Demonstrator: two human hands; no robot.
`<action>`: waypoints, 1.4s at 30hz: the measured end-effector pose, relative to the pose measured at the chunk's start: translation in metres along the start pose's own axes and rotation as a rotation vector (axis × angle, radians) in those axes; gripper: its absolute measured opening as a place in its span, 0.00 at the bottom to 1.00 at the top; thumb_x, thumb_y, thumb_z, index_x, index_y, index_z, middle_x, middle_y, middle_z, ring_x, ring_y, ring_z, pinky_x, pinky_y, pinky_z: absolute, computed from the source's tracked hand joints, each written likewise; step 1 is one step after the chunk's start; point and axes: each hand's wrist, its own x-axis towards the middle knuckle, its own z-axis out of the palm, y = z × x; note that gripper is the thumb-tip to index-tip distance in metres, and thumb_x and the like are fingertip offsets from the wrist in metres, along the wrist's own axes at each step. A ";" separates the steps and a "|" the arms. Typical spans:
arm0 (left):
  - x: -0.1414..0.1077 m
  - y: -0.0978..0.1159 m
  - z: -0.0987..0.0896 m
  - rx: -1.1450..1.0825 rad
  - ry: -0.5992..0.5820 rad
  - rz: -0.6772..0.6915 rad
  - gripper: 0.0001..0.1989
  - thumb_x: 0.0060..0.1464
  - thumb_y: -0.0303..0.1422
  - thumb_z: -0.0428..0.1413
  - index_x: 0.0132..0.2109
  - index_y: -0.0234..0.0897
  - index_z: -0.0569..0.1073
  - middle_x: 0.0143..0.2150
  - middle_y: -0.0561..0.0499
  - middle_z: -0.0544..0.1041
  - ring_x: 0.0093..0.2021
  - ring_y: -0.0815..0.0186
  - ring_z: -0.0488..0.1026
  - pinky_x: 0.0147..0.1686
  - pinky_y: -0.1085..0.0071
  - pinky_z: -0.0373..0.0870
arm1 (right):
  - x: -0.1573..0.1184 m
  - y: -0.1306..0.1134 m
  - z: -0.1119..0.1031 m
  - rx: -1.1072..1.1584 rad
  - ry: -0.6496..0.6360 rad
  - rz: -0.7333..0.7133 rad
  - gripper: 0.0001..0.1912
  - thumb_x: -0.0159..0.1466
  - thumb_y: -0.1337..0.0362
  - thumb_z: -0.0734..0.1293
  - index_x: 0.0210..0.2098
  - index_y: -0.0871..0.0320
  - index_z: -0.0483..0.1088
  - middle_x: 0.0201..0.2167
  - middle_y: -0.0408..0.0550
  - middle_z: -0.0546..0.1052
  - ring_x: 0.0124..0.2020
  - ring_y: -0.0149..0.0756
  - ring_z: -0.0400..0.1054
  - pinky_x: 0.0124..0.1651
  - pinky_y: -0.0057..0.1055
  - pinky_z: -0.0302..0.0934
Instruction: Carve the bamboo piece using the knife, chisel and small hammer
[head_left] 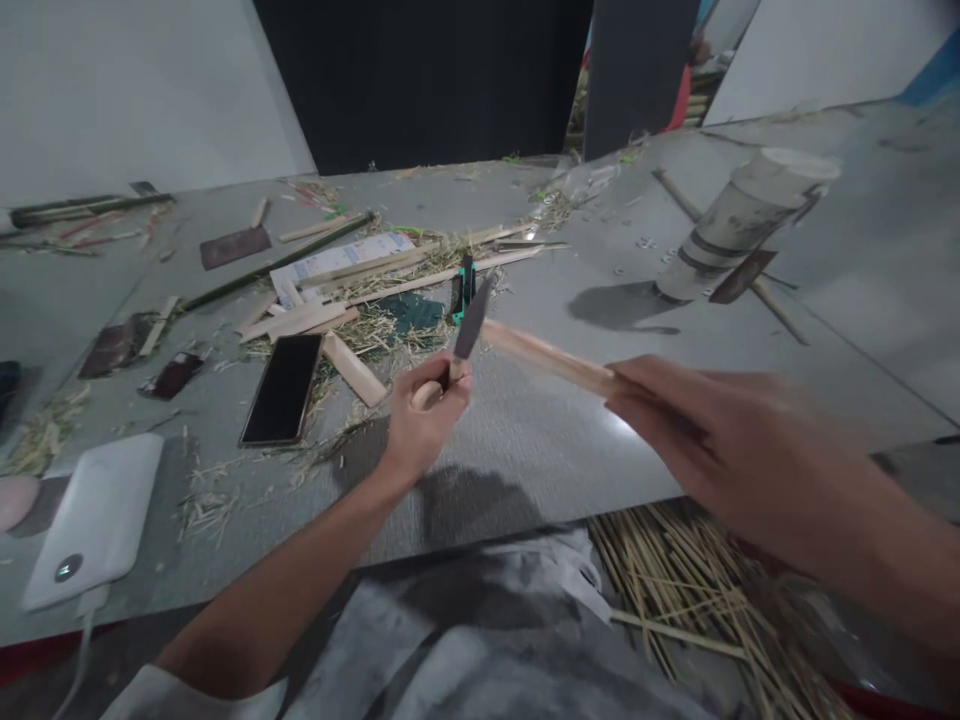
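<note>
My left hand (425,415) is closed around the wooden handle of a small knife (474,318), whose dark blade points up and away from me. My right hand (697,425), partly blurred, grips one end of a flat wooden strip (551,357). The strip's far end reaches left, close to the knife blade; I cannot tell whether they touch. Just beyond the blade lies a black and green tool (463,288), partly hidden by it. Wood shavings (367,338) and several pale wood pieces (354,368) lie to the left of my left hand.
A phone (283,390) and a white power bank (97,520) with a cable lie on the left. A cylinder (739,225) stands at the right back, with a stick (776,308) beside it. Below the table edge, at right, is a bundle of thin sticks (675,580). Dark panel (427,80) behind.
</note>
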 end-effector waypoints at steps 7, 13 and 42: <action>-0.001 0.000 0.000 -0.017 0.007 -0.005 0.13 0.62 0.36 0.62 0.30 0.39 0.70 0.25 0.56 0.62 0.25 0.70 0.60 0.25 0.71 0.58 | -0.001 0.001 0.004 0.037 -0.027 0.012 0.13 0.78 0.55 0.60 0.38 0.52 0.65 0.20 0.38 0.67 0.18 0.33 0.60 0.25 0.32 0.45; -0.003 0.001 0.000 -0.009 -0.003 -0.020 0.12 0.62 0.36 0.61 0.31 0.39 0.71 0.26 0.56 0.64 0.25 0.70 0.60 0.25 0.71 0.58 | -0.002 0.000 0.006 0.050 0.041 0.044 0.12 0.78 0.55 0.60 0.38 0.51 0.63 0.19 0.36 0.63 0.18 0.31 0.56 0.25 0.32 0.44; 0.014 0.010 0.002 -0.347 0.069 -0.204 0.21 0.58 0.47 0.61 0.26 0.40 0.63 0.21 0.57 0.59 0.20 0.72 0.58 0.21 0.72 0.61 | 0.015 0.037 0.020 0.023 0.056 0.274 0.12 0.76 0.56 0.63 0.36 0.53 0.66 0.22 0.41 0.68 0.21 0.32 0.60 0.29 0.32 0.49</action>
